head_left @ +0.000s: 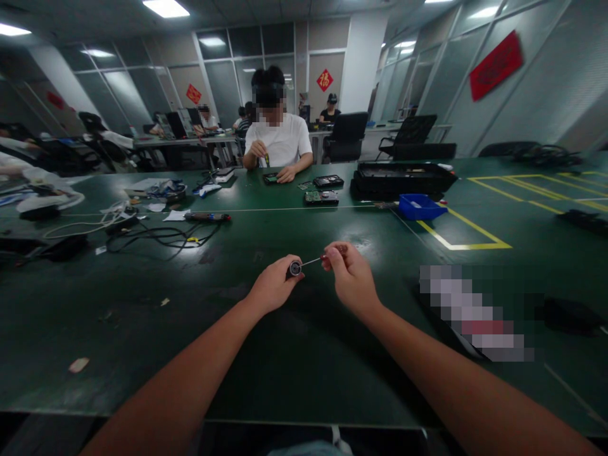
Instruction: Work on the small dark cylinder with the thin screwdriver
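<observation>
Round part (295, 269): screwdriver (311, 261) tip at rim.
Left hand (272, 286) grips part; right hand (354, 282) grasps screwdriver handle; steady alignment required.

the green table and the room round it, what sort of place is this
Probably an electronics repair or training workshop. On the green table lie opened devices with bare circuit boards, the person opposite works on another board, and more people sit at desks behind.

Tabletop (304, 373) smooth, semi-gloss; tool shaft (311, 261) shiny mtl.; bin (420, 209) plas.
</observation>
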{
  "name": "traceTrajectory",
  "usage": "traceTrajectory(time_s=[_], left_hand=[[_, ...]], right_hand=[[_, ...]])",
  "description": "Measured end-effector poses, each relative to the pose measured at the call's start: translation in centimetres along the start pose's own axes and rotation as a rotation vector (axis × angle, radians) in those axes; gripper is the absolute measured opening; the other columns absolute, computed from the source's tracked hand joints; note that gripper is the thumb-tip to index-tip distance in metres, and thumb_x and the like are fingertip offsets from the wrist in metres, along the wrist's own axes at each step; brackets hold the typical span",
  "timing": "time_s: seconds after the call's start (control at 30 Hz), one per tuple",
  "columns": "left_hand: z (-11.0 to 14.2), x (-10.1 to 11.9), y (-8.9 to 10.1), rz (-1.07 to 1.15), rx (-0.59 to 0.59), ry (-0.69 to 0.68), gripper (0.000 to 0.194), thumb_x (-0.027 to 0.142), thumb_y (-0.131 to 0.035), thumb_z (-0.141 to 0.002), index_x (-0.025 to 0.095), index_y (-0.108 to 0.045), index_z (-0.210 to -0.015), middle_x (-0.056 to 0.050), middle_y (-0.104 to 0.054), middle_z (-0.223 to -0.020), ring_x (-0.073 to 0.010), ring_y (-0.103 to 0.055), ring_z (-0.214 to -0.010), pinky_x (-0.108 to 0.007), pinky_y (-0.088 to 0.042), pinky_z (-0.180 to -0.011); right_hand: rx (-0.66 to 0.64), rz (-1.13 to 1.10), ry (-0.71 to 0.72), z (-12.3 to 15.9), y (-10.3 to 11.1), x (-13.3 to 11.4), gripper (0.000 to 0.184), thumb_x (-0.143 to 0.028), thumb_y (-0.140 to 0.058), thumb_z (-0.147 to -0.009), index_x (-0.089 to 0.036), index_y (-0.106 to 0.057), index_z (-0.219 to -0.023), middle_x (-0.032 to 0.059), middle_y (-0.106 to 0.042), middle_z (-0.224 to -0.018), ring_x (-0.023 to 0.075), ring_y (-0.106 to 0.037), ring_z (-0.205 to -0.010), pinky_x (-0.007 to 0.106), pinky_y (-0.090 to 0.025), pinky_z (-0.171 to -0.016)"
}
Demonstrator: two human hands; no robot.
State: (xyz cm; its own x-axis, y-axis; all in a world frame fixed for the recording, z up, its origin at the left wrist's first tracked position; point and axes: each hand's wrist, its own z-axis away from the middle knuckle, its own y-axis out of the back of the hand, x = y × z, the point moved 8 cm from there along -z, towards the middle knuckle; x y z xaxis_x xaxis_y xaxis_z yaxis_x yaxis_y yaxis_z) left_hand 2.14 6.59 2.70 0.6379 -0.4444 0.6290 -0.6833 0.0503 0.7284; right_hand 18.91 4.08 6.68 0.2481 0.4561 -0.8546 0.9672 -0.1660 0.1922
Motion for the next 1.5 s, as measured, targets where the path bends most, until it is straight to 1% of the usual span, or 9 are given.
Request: traceTrajectory(time_s=[0.13,0.23,0.4,0.57,0.73,0.97,1.13,1.33,1.5], left_hand=[[0.0,0.1,0.0,-0.001,-0.003,-0.032,0.014,0.026,-0.062,-0.09,0.026,-0.062,-0.104,0.0,-0.068,-0.1,-0.019,-0.062,-0.092,-0.031,-0.045,-0.08],[0.0,-0.1,-0.2,-0.021,-0.009,-0.041,0.019,0.027,-0.063,-0.09,0.027,-0.063,-0.109,-0.001,-0.068,-0.105,-0.02,-0.063,-0.095,-0.032,-0.047,-0.084],[0.0,-0.5,-0.5,-0.105,-0.045,-0.027,0.027,0.028,-0.063,-0.089,0.03,-0.063,-0.116,-0.001,-0.068,-0.11,-0.0219,-0.065,-0.1,-0.034,-0.049,-0.09],[0.1,-0.5,-0.6,-0.158,-0.079,-0.01,0.03,0.03,-0.062,-0.09,0.03,-0.062,-0.12,-0.002,-0.068,-0.113,-0.0227,-0.064,-0.103,-0.035,-0.049,-0.09],[0.2,-0.5,-0.7,-0.157,-0.097,-0.003,0.029,0.03,-0.062,-0.091,0.03,-0.063,-0.12,-0.003,-0.068,-0.113,-0.0235,-0.064,-0.103,-0.036,-0.049,-0.091],[0.1,-0.5,-0.9,-0.149,-0.095,-0.003,0.03,0.031,-0.064,-0.089,0.03,-0.064,-0.12,-0.003,-0.068,-0.113,-0.0241,-0.064,-0.103,-0.036,-0.049,-0.09],[0.1,-0.7,-1.2,-0.17,-0.117,-0.001,0.031,0.029,-0.063,-0.088,0.031,-0.065,-0.119,-0.004,-0.068,-0.111,-0.024,-0.064,-0.103,-0.036,-0.049,-0.09],[0.3,-0.4,-1.2,-0.225,-0.14,-0.008,0.031,0.024,-0.057,-0.09,0.032,-0.064,-0.119,-0.004,-0.067,-0.11,-0.0247,-0.065,-0.1,-0.035,-0.049,-0.083],[0.2,-0.5,-0.9,-0.168,-0.108,0.004,0.031,0.023,-0.056,-0.091,0.03,-0.063,-0.121,-0.004,-0.067,-0.112,-0.0246,-0.064,-0.102,-0.037,-0.049,-0.088]], right_hand=[[-0.026,0.169,0.084,0.4,-0.2,-1.0,0.017,-0.035,-0.047,-0.101,-0.022,-0.058,-0.099,0.0025,-0.068,-0.08,0.0169,-0.066,-0.074,0.032,-0.049,-0.072],[-0.078,0.285,0.142,0.7,-0.7,-2.0,0.015,-0.032,-0.047,-0.1,-0.022,-0.058,-0.1,0.0037,-0.069,-0.082,0.0179,-0.067,-0.076,0.031,-0.048,-0.071],[-0.154,0.403,0.22,0.8,-1.3,-3.1,0.014,-0.029,-0.046,-0.1,-0.021,-0.057,-0.1,0.006,-0.071,-0.087,0.0197,-0.068,-0.079,0.032,-0.047,-0.072],[-0.125,0.477,0.202,0.3,-0.8,-2.8,0.016,-0.03,-0.044,-0.1,-0.02,-0.056,-0.097,0.0066,-0.07,-0.082,0.0204,-0.066,-0.074,0.032,-0.045,-0.069],[-0.092,0.411,0.162,0.3,-0.3,-2.6,0.019,-0.034,-0.043,-0.101,-0.021,-0.056,-0.098,0.0055,-0.069,-0.082,0.0197,-0.065,-0.074,0.032,-0.045,-0.07],[-0.15,0.365,0.129,0.4,-0.9,-1.9,0.018,-0.034,-0.043,-0.101,-0.023,-0.057,-0.099,0.0046,-0.07,-0.084,0.0195,-0.067,-0.077,0.032,-0.046,-0.071],[-0.175,0.403,0.122,0.2,-1.2,-1.5,0.018,-0.033,-0.043,-0.101,-0.021,-0.056,-0.1,0.0059,-0.071,-0.086,0.0201,-0.067,-0.078,0.031,-0.045,-0.07],[-0.196,0.499,0.143,0.1,-1.3,-1.6,0.019,-0.032,-0.041,-0.101,-0.021,-0.056,-0.099,0.0069,-0.07,-0.086,0.0213,-0.066,-0.078,0.033,-0.043,-0.07],[-0.132,0.544,0.122,-0.1,-0.6,-1.6,0.022,-0.037,-0.043,-0.1,-0.022,-0.058,-0.095,0.0047,-0.067,-0.079,0.0205,-0.063,-0.072,0.033,-0.04,-0.067]])
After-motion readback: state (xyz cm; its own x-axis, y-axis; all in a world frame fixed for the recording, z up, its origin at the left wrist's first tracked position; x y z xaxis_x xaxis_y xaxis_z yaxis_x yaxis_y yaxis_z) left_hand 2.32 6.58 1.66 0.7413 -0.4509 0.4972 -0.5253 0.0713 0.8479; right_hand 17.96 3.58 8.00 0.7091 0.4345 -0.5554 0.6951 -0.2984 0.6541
